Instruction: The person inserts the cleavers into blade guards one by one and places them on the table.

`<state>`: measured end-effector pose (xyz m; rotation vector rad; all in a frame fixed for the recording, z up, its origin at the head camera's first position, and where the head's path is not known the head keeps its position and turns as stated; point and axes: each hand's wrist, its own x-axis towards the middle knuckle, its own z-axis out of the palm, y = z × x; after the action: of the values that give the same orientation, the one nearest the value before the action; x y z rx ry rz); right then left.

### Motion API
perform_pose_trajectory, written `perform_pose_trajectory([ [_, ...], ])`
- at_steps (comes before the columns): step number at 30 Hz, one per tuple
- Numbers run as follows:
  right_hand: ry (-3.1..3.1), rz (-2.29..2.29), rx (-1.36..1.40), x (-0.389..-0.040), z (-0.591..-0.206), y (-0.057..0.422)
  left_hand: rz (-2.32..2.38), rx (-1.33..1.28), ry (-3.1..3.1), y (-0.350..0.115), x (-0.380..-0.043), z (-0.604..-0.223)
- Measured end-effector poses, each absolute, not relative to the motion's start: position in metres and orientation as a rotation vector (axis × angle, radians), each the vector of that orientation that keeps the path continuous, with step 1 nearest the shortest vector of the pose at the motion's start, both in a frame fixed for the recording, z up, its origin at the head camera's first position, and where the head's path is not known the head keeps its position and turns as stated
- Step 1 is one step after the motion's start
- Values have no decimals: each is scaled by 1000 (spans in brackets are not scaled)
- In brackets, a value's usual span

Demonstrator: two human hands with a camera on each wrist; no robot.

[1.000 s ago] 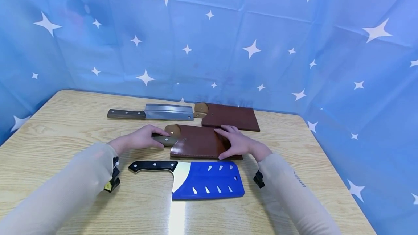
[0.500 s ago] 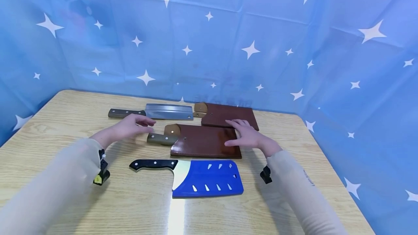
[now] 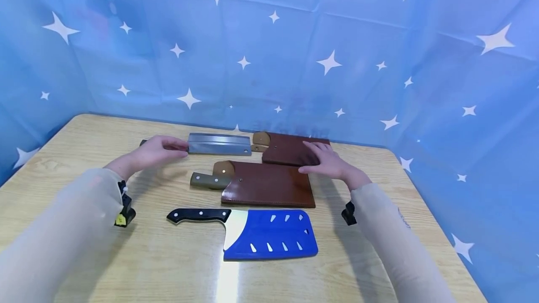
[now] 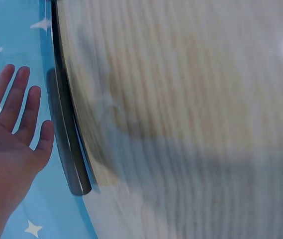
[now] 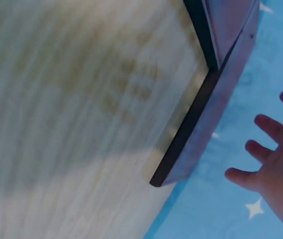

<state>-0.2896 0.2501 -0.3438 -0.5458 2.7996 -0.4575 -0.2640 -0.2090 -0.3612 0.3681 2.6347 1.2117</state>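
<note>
A bare steel cleaver (image 3: 219, 144) lies at the back of the table. My left hand (image 3: 153, 154), fingers extended, hovers over its dark handle (image 4: 67, 134) and hides most of it in the head view; the left wrist view shows the fingers apart from the handle. To the right lies a brown leather sheath (image 3: 284, 148) with a tan strap. My right hand (image 3: 332, 165) is over its right end, fingers spread and holding nothing. In the middle, a second brown sheath (image 3: 267, 183) covers a cleaver's blade, its olive handle (image 3: 206, 181) sticking out left.
Nearest me lies a cleaver with a black riveted handle (image 3: 198, 215), its blade in a blue slotted guard (image 3: 271, 240). Everything rests on a light wood table (image 3: 160, 265). A blue star-patterned cloth (image 3: 269, 60) hangs behind the table's back edge.
My left hand has let go of the sheathed cleaver's handle and moved back and left to the bare cleaver's handle. My right hand has left the middle sheath for the back one.
</note>
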Motion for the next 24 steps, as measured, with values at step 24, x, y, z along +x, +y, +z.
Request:
perform_pose_trajectory([
  [24, 2811, -296, -318, -357, -377, 273, 1041, 221, 2715, -240, -304, -376],
])
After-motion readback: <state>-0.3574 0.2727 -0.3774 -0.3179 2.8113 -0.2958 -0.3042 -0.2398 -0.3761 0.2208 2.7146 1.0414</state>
